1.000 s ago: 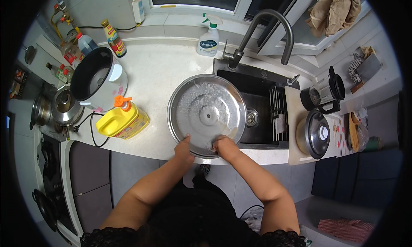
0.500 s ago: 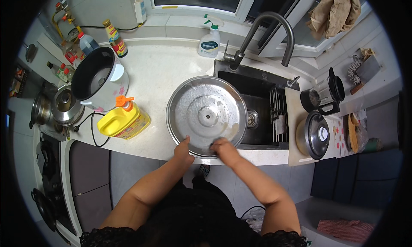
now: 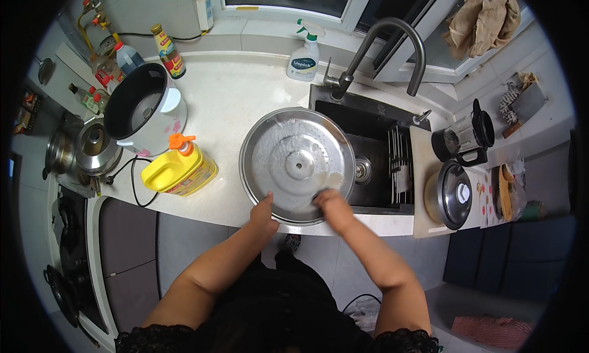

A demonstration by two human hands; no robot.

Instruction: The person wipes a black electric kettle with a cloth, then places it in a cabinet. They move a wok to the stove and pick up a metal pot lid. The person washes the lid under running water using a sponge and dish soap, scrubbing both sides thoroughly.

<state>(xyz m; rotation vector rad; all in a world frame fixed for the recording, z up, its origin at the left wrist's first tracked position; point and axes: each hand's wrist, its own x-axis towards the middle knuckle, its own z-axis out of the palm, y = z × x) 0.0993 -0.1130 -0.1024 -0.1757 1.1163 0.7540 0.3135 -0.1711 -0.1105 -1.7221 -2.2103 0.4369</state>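
Observation:
A large round stainless steel lid (image 3: 279, 175) lies with its hollow side up, partly on the white counter and partly over the sink's left side. Its inside is wet, with streaks and drops around the small centre hole. My left hand (image 3: 264, 213) grips the near rim, thumb over the inside and fingers hidden below. On the lower right of the lid's inner surface, my right hand (image 3: 334, 207) is closed around a small dark scrubber (image 3: 318, 197), mostly covered by the fingers. A pale brownish patch shows just above that hand.
A black sink (image 3: 380, 129) with a tall faucet (image 3: 392, 24) is at right, beside a lidded pot (image 3: 451, 193) and blender jug (image 3: 463, 135). A yellow jug (image 3: 187, 169), a rice-cooker body (image 3: 172, 123) and its cord stand left. A spray bottle (image 3: 303, 61) stands behind.
My right hand has slid right and slightly up across the lid's inside with the scrubber. My left hand stays on the near rim, and the lid keeps its place.

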